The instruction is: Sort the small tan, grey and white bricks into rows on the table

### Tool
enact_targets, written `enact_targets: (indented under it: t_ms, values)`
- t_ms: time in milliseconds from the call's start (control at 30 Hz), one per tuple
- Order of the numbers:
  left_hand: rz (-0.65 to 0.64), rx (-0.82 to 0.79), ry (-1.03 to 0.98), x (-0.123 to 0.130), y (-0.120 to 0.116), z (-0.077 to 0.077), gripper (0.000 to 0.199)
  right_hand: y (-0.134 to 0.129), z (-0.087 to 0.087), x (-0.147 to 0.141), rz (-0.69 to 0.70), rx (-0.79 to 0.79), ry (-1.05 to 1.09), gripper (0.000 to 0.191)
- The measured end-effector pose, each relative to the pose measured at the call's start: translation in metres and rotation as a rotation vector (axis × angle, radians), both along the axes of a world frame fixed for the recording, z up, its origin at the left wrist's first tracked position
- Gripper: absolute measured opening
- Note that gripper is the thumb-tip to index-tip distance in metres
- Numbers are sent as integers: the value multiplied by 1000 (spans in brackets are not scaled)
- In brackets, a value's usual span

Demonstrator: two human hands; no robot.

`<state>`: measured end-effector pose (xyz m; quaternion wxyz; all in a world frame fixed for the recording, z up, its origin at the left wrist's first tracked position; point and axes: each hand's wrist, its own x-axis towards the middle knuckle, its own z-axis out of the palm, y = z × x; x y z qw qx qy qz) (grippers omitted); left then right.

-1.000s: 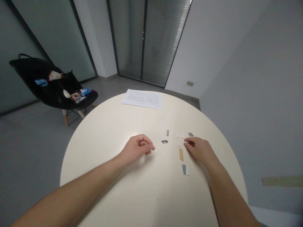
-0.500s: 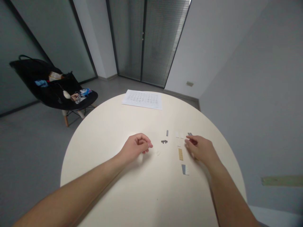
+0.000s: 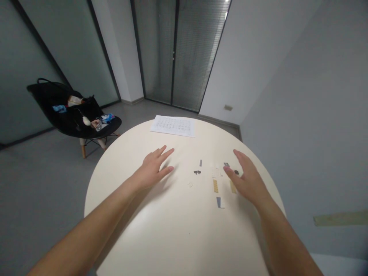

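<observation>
My left hand (image 3: 156, 166) hovers over the table with its fingers spread, holding nothing. My right hand (image 3: 244, 174) is also open, thumb and fingers apart, above the small flat pieces on the right. Beneath it a tan piece (image 3: 232, 187) is partly covered, and a dark round piece (image 3: 236, 172) shows between thumb and fingers. Left of it lie another tan piece (image 3: 215, 186), a grey and white piece (image 3: 220, 202), and faint white pieces (image 3: 215, 172). Small dark grey pieces (image 3: 197, 172), a grey strip (image 3: 200, 163) and a thin pale piece (image 3: 190, 184) lie between my hands.
The round cream table (image 3: 143, 237) carries a printed sheet of paper (image 3: 172, 125) at its far edge. A black chair (image 3: 46, 103) with a bag and small items stands at the left. Walls and a glass door (image 3: 186, 57) close off the room.
Both hands have opened from loosely curled fingers. My left hand has moved left and away from the pieces. A tan piece and a dark round piece now show near my right hand.
</observation>
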<state>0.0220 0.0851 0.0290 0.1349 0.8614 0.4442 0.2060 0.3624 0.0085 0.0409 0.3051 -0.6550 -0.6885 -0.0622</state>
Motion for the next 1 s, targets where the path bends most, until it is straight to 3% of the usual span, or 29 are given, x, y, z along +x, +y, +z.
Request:
enact_targets:
  t_ms: [133, 367, 667, 1000]
  values:
    - [4, -31, 173, -9, -15, 0, 65, -34, -9, -39, 32, -53, -151, 75]
    - [-19, -39, 289, -38, -55, -26, 68, -87, -40, -96, 118, -254, -243, 82]
    - [-190, -25, 326, -49, -85, -35, 77, -110, -44, -100, 267, -545, -241, 84]
    - [-229, -16, 360, -48, -87, -37, 74, -118, -44, -100, 378, -627, -208, 81]
